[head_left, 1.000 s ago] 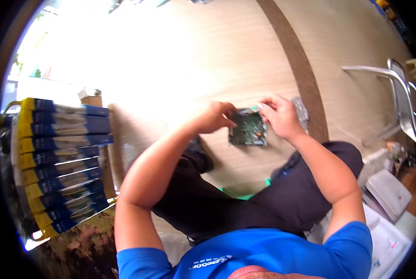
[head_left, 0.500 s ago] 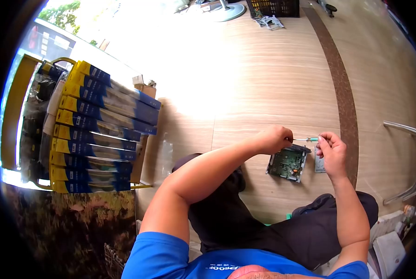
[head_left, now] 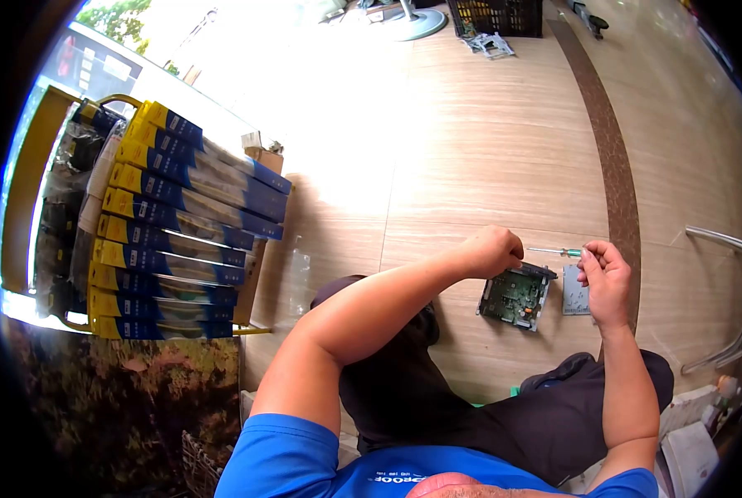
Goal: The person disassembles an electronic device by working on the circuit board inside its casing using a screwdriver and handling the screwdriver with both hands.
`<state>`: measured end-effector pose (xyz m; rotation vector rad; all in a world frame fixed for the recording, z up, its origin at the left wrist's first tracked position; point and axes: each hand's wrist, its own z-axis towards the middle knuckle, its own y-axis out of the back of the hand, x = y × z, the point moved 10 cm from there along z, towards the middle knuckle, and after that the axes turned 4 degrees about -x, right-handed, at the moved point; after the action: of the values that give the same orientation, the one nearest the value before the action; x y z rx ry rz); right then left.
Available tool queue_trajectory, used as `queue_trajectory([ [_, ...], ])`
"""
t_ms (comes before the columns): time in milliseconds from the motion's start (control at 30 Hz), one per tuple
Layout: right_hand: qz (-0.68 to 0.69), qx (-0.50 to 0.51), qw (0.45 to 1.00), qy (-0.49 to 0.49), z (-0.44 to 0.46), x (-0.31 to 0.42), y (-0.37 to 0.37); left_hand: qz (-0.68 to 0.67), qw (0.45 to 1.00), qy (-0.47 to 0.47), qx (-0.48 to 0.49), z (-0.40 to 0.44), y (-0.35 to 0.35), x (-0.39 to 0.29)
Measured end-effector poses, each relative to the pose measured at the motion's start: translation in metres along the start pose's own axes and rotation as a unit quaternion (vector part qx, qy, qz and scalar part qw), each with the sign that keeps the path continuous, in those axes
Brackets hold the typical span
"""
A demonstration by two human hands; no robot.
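Note:
My right hand [head_left: 607, 284] is closed on the handle of a screwdriver [head_left: 568, 252] with a green handle and a thin metal shaft. The shaft points left, its tip a little short of my left fingers. My left hand [head_left: 495, 251] has its fingers curled together above the top left edge of an open electronic unit; whatever they pinch, if anything, is hidden. This unit [head_left: 516, 297] lies on the floor with a green circuit board showing and a dark strip along its upper edge. Beside it, partly under my right hand, rests a grey metal plate [head_left: 576, 292].
Left stands a yellow rack [head_left: 41, 195] of blue-and-yellow packages [head_left: 168, 212]. A black crate [head_left: 497, 18], some metal parts [head_left: 489, 45] and a round stand base [head_left: 415, 25] are at the far side. Metal chair legs [head_left: 720, 239] stand at right. My legs are below the unit.
My right hand has drawn the screwdriver slightly right, so its tip is now apart from my left fingers. My left hand stays above the unit. The view has shifted a little.

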<state>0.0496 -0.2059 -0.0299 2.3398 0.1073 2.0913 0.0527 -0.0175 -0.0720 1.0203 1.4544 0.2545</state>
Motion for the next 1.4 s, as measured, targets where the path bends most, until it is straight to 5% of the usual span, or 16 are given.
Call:
queue_trajectory([
  [733,-0.008,-0.017,0.997,0.076,0.003,0.013,0.010,0.045,0.999,-0.003,-0.025,0.005,0.005,-0.008],
  [833,-0.024,-0.002,0.997,0.073,0.001,0.011,0.007,0.020,0.996,-0.045,-0.081,0.006,0.008,-0.008],
  [1100,-0.033,0.004,0.996,0.085,0.000,0.014,0.004,-0.199,0.971,0.051,-0.123,0.007,0.026,0.003],
  [1400,-0.029,-0.014,0.995,0.095,0.002,0.013,0.009,-0.179,0.976,0.075,-0.098,0.005,0.026,0.000],
])
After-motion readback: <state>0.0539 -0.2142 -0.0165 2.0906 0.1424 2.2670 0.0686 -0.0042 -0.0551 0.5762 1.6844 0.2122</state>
